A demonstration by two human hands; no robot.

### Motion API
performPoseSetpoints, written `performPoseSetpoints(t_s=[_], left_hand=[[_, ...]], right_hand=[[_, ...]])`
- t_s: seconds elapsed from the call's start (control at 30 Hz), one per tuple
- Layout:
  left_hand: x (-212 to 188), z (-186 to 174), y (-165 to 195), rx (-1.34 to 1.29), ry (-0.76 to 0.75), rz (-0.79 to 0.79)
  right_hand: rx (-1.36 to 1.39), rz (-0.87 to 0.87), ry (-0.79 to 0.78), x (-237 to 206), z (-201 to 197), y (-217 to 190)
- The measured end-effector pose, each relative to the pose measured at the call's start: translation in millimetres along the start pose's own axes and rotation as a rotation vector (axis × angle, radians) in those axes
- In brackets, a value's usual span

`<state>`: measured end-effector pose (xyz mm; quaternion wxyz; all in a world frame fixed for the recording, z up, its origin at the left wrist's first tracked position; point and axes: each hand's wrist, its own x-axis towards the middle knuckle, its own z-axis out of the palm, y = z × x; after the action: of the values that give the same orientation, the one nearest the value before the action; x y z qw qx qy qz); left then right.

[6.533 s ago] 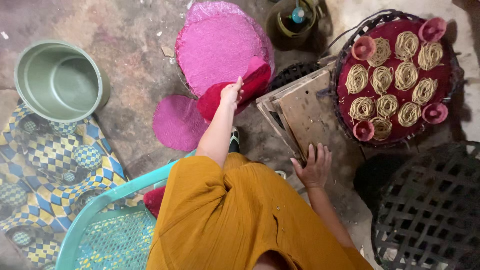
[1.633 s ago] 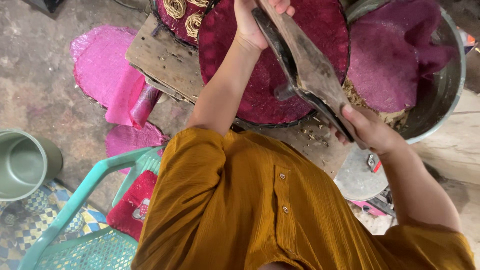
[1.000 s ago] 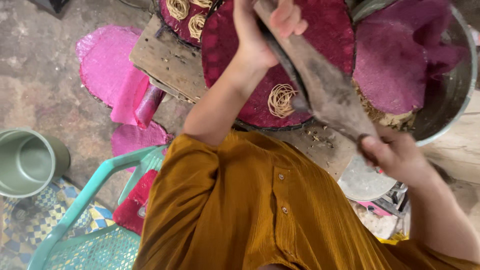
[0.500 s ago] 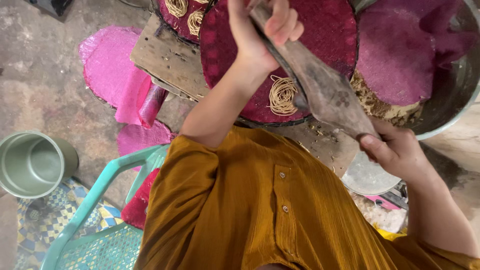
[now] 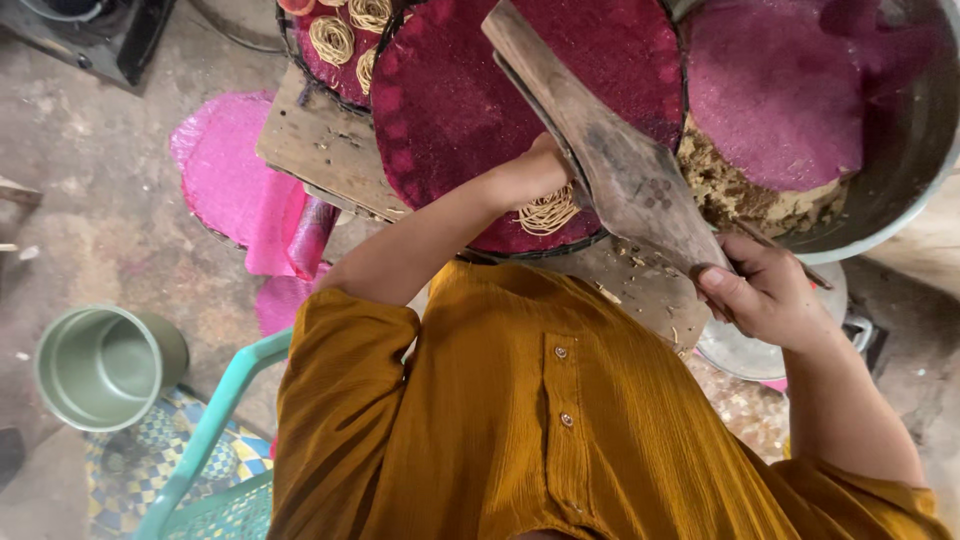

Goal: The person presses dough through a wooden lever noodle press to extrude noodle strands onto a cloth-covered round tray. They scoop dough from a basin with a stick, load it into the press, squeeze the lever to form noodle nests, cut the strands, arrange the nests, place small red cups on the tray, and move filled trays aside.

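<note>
A wooden press (image 5: 610, 160) slants over a dark red woven mat (image 5: 470, 110), its broad worn end low toward the person and its narrow end reaching up to the top edge of the view. The right hand (image 5: 765, 295) grips the press at its lower end, fingers curled around the wood and thumb on top. The left hand (image 5: 530, 175) reaches across the mat to the press's underside; its fingers are hidden behind the wood, so how they are set cannot be told. Just below that hand a small nest of pale noodle strands (image 5: 545, 212) lies on the mat's near edge.

The mat rests on a wooden board (image 5: 315, 150), whose near edge carries scattered crumbs. At the board's far corner a second round tray (image 5: 320, 70) holds several coiled noodle nests (image 5: 332, 40). Right of the mat stands a big metal basin (image 5: 900, 170) with a pink cloth (image 5: 780, 90) laid over brownish dough (image 5: 730, 190).

Left of the board, on the concrete floor (image 5: 90, 200), lie bright pink mats (image 5: 225, 180), partly folded. A green metal pot (image 5: 105, 365) stands on the floor farther left, beside a patterned floor covering (image 5: 150, 470). A teal plastic chair (image 5: 215, 440) is under the person, who wears a mustard shirt (image 5: 520, 420).
</note>
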<state>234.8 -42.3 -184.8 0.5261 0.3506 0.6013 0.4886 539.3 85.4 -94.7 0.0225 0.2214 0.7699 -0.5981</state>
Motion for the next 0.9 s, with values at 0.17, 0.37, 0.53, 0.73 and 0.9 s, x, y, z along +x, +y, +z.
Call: performPoseSetpoints(t_s=[0.17, 0.37, 0.53, 0.73, 0.9], left_hand=[[5, -10, -23, 0.020, -0.008, -0.005], [-1, -18, -10, 0.183, 0.022, -0.086], [-27, -21, 20, 0.595, 0.059, -0.190], [-52, -42, 40, 1.081, 0.279, 0.190], [-41, -42, 35, 0.637, 0.473, 0.543]], right_hand=[[-0.127, -0.048, 0.017, 6, -2, 1], [-0.023, 0.009, 0.101, 13, -6, -1], [0.074, -0.041, 0.169, 15, -13, 1], [0.179, -0.104, 0.158, 16, -13, -16], [0.018, -0.030, 0.038, 65, 23, -45]])
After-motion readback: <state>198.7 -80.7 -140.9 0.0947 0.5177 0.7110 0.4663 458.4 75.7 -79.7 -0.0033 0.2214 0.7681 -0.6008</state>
